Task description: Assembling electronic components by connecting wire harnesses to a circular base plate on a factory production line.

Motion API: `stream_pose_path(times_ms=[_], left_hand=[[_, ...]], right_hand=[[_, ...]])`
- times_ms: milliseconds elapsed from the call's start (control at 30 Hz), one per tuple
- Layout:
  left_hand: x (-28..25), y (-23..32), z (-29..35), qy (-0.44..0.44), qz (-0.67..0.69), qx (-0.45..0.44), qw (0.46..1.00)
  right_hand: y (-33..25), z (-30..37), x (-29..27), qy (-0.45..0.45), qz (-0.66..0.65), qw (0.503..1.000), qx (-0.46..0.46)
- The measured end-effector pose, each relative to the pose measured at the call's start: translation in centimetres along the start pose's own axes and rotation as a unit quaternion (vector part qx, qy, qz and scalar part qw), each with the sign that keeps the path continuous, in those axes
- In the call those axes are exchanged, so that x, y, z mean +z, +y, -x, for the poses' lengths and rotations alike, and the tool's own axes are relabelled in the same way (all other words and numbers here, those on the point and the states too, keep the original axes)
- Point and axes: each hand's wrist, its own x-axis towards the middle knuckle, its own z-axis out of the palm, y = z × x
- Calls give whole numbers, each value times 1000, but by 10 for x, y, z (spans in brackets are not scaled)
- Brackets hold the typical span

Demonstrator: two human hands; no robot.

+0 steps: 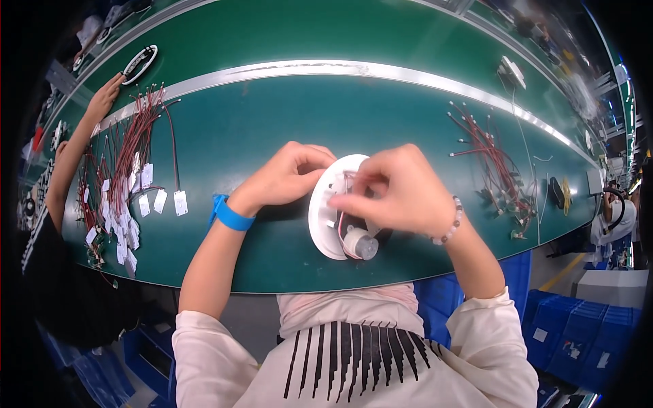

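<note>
While the white round housing (326,217) stands tilted on edge over the green bench top (272,122), near its front edge, both hands grasp it. Left hand (286,177) curls round the upper left rim. Right hand (394,194) pinches at the inner face, fingertips (338,202) on the red wires (341,231). A small grey cylinder (360,243) sits at the lower inside. Loose red wire bundles (136,149) with white tags lie well apart, left; a co-worker's hand (103,98) rests beyond them.

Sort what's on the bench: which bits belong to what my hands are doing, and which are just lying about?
In hand:
left hand
right hand
white round housing
small grey motor

Lying about:
tagged wire bundle
loose red wires
white oval ring
</note>
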Motion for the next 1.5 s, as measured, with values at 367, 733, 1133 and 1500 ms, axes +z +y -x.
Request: stream_pose_path(times_ms=[367, 733, 1133, 1500], left_hand=[[4, -4, 0, 6, 18, -28, 999], [1, -5, -1, -9, -7, 25, 1000], [3, -3, 0, -21, -4, 13, 1000], [5, -6, -2, -18, 6, 22, 1000]], right_hand=[[9, -5, 6, 10, 95, 995, -17], [17, -3, -6, 122, -4, 992, -18], [21, 8, -4, 84, 44, 995, -38], [23, 3, -7, 44, 77, 992, -95]])
